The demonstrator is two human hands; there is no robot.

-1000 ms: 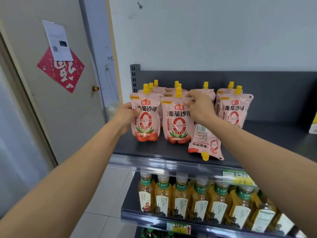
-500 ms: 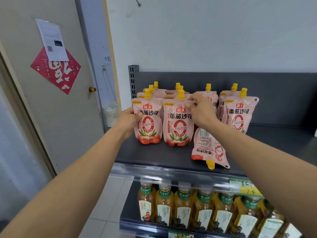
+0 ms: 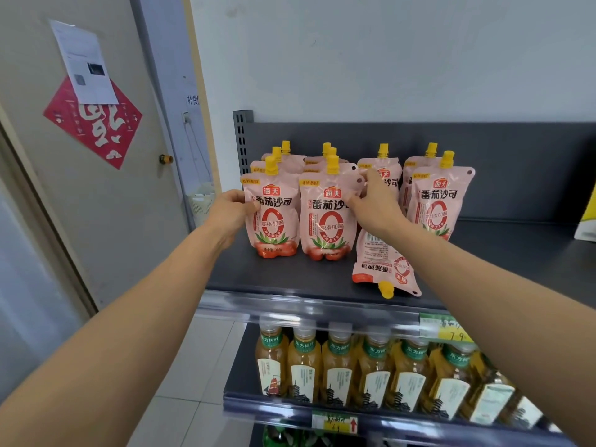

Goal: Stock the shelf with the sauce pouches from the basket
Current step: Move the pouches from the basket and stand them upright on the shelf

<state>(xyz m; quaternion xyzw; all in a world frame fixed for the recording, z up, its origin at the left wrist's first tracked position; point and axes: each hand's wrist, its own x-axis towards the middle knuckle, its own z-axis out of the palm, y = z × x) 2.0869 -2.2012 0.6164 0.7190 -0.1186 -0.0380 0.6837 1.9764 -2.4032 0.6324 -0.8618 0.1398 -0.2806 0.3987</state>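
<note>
Pink sauce pouches with yellow caps stand in rows on the dark top shelf [image 3: 290, 275]. My left hand [image 3: 230, 209] grips the left edge of the front left pouch [image 3: 272, 217]. My right hand [image 3: 375, 204] pinches the right edge of the front middle pouch [image 3: 324, 217]. Under my right wrist one pouch [image 3: 385, 266] lies flat on the shelf, its cap toward the front edge. Two more pouches [image 3: 435, 201] stand upright to the right. The basket is out of view.
The lower shelf holds a row of amber drink bottles [image 3: 338, 369] behind a price rail [image 3: 446, 327]. A door with a red paper sign [image 3: 93, 124] stands at the left. A yellow package [image 3: 587, 221] sits at the top shelf's right edge.
Both hands stay on the two front pouches. My left hand has shifted slightly along the left pouch's edge. The view has tilted a little.
</note>
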